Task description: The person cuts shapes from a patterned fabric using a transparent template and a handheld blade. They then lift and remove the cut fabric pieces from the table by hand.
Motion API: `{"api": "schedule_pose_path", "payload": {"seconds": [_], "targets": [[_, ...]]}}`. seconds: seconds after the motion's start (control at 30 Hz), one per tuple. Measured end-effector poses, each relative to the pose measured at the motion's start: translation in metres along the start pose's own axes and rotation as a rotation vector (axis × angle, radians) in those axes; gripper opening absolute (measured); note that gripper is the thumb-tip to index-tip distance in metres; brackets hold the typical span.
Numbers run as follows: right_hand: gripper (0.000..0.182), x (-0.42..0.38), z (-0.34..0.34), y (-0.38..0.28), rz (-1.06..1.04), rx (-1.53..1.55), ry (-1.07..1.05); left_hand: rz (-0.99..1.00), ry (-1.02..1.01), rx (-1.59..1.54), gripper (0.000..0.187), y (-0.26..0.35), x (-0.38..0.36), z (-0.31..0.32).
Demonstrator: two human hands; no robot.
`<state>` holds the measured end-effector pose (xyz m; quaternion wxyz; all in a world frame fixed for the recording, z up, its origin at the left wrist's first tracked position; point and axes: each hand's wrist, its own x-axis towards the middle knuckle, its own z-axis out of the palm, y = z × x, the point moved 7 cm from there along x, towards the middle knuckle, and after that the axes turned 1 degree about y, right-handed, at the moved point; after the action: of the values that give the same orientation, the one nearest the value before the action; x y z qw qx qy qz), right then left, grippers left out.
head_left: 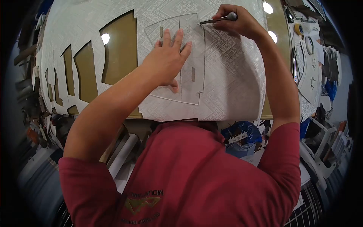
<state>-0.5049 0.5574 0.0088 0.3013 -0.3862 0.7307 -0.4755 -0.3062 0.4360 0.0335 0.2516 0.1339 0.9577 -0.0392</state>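
Note:
My left hand (170, 55) lies flat with spread fingers on a clear, curved-edged template (193, 53), which rests on a pale sheet (236, 60) with a woven-looking geometric pattern. Two small dark rectangles show on the template. Beyond its upper right corner, my right hand (236, 22) grips a slim dark tool with a rounded grey knob (217, 19). The tool's fine tip meets the sheet close to that corner; whether it is a blade or a point is too small to tell. A thin outline runs along the template's right and lower edges.
Several shaped cut-outs in the sheet, one large (120, 51), expose the olive-brown table. Rolls of tape (298, 29), paper patterns (312, 72) and tools crowd the right side. A blue plastic-wrapped bundle (245, 132) sits below the table's near edge.

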Motion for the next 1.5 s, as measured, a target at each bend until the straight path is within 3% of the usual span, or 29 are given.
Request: {"api": "schedule_pose_path", "payload": {"seconds": [0.13,0.2,0.43,0.5,0.63,0.77,0.83,0.97,1.03,1.17,1.33,1.5], "targets": [[0.018,0.009,0.002,0.009,-0.023,-0.005,-0.044,-0.001,-0.004,-0.010,0.142,0.000,0.001,0.000],[0.017,0.006,0.003,0.008,0.111,0.012,-0.072,-0.001,-0.005,-0.005,0.142,0.000,0.000,0.001],[0.018,-0.015,0.009,-0.006,0.193,0.030,0.010,0.006,-0.009,0.013,0.142,0.001,0.000,0.001],[0.019,-0.018,0.012,-0.002,0.017,0.027,0.127,0.012,-0.008,0.019,0.142,0.001,-0.001,0.001],[0.019,-0.029,0.026,0.008,0.023,-0.082,0.292,0.009,0.004,0.033,0.142,0.002,-0.001,0.000],[0.016,-0.048,0.050,0.005,0.019,-0.001,0.558,0.020,0.039,0.011,0.141,0.001,-0.001,-0.001],[0.020,-0.058,0.054,-0.003,-0.037,-0.088,0.809,0.012,0.050,-0.011,0.142,-0.001,-0.003,-0.001],[0.018,-0.060,0.075,-0.017,-0.054,-0.155,0.962,0.015,0.065,-0.023,0.141,-0.002,-0.004,-0.003],[0.018,-0.064,0.082,-0.018,0.055,-0.075,1.060,0.015,0.061,-0.045,0.141,-0.003,-0.005,-0.002],[0.017,-0.065,0.090,-0.028,0.103,-0.140,1.128,0.019,0.089,-0.072,0.140,-0.005,-0.001,0.000],[0.017,-0.045,0.085,-0.053,0.240,-0.380,1.101,0.005,0.017,-0.185,0.124,-0.007,0.003,0.007],[0.018,-0.026,0.080,-0.054,0.266,-0.400,1.088,-0.004,-0.008,-0.164,0.126,-0.007,0.004,0.007]]}}
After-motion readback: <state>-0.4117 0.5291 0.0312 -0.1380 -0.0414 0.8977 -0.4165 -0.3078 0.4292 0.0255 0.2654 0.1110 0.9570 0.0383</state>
